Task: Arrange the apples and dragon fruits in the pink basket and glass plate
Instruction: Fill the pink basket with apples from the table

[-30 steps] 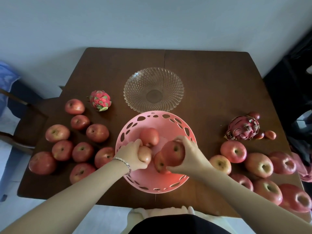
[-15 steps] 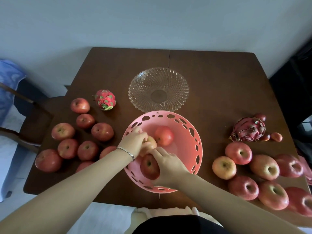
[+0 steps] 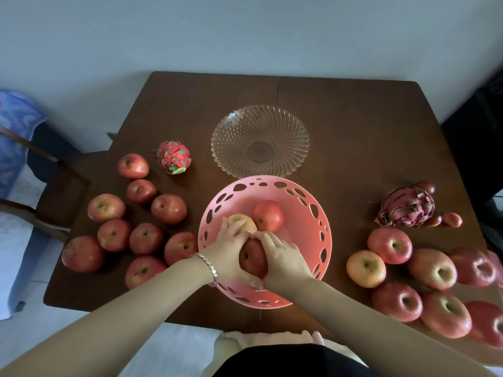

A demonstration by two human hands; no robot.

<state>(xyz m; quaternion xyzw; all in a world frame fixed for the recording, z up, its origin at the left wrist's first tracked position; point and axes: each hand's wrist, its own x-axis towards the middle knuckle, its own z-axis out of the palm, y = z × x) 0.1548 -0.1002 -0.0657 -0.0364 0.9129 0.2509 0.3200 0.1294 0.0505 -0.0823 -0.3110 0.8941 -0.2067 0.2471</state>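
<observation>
The pink basket [image 3: 313, 205] sits at the table's near middle and holds three apples. A red apple [image 3: 269, 216] and a yellowish apple [image 3: 243, 221] lie toward its back. A darker red apple [image 3: 251, 258] lies at the near left of the basket, pressed between my hands. My left hand [image 3: 227, 255] cups its left side, with fingertips resting on the yellowish apple. My right hand [image 3: 284, 258] covers its right side. The glass plate [image 3: 260, 141] stands empty behind the basket. One small dragon fruit [image 3: 174, 157] lies left of the plate, and a larger one [image 3: 407, 208] at the right.
Several loose apples lie left of the basket [image 3: 145, 238] and several more at the right [image 3: 432, 269]. Small red fruits [image 3: 451, 219] sit beside the right dragon fruit. A wooden chair [image 3: 54, 186] stands at the brown table's [image 3: 353, 118] left edge.
My right hand carried the darker red apple from the basket's right side down into its near left. My left hand moved the yellowish apple further back, then closed in on the darker one.
</observation>
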